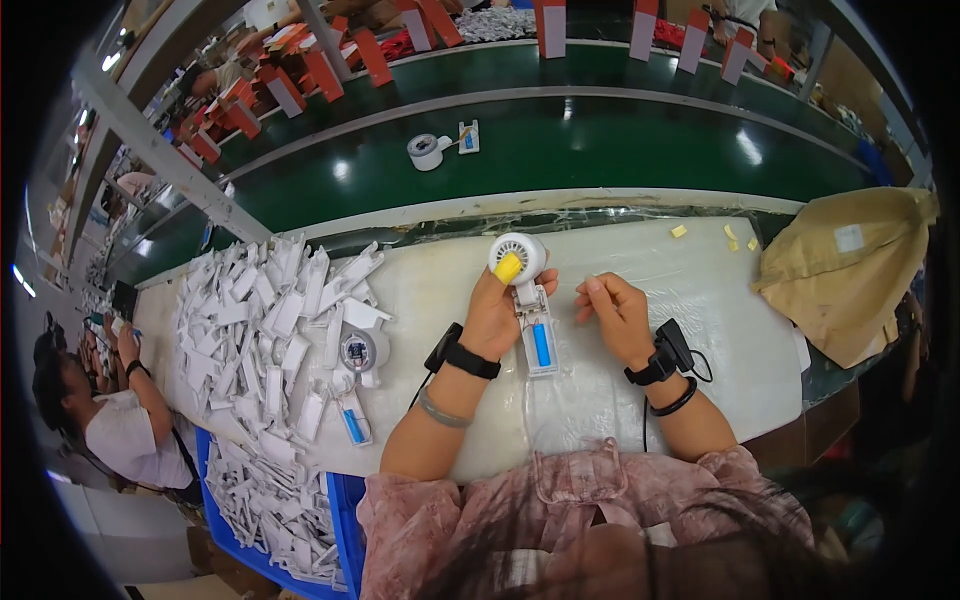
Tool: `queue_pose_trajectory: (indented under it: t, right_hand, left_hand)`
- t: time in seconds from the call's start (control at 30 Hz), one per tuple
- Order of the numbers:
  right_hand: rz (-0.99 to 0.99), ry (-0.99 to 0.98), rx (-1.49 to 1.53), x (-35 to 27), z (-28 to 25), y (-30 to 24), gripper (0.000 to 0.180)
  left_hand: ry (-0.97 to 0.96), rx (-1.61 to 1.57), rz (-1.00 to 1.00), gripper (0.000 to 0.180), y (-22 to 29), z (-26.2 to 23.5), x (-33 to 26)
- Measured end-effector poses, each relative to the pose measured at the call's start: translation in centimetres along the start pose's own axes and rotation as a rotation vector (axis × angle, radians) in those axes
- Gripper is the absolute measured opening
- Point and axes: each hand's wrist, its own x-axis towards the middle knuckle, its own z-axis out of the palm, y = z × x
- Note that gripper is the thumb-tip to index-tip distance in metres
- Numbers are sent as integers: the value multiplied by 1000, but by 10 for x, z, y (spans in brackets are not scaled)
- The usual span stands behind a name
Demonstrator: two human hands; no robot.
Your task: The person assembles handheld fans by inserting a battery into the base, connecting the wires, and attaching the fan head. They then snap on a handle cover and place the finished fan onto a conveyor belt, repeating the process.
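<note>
My left hand point(492, 312) is closed around a small white handheld fan point(528, 250), its round slotted head upward. A yellow piece point(508, 267) shows at the thumb's end against the head; whether it covers the thumb or is held under it I cannot tell. The fan's handle is uncovered and points toward me, a blue battery cell point(542, 344) lying inside. To the right of the fan, apart from it, my right hand point(617, 312) has curled fingers with thumb and forefinger together. What they may pinch is too small to make out.
White plastic handle shells point(250, 320) are heaped on the left, with another open fan point(362, 350) beside them. More shells fill a blue bin point(345, 520). Beyond are a green conveyor point(600, 145) carrying a fan point(426, 152), yellow scraps point(730, 232) and a brown bag point(850, 270). A co-worker point(130, 420) sits left.
</note>
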Motion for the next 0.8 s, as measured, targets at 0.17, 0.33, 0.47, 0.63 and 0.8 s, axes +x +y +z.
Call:
queue_pose_trajectory:
  t: [0.17,0.33,0.47,0.63,0.8]
  right_hand:
    - [-163,52,-78,-2,1,-1,25]
    - [-273,-82,-18,-29,21,-56,24]
    - [-346,-460,-154,-44,70,-117,14]
    - [-714,-966,-348,-38,181,-148,15]
    - [-841,-1179,-410,-26,284,-117,23]
  left_hand:
    - [-31,-80,79,27,-7,-12,8]
    - [18,-55,60,35,-16,0,12]
    - [120,-55,88,36,-4,6,-6]
    - [80,-30,267,41,-50,-42,22]
    - [263,-90,112,42,-30,7,24]
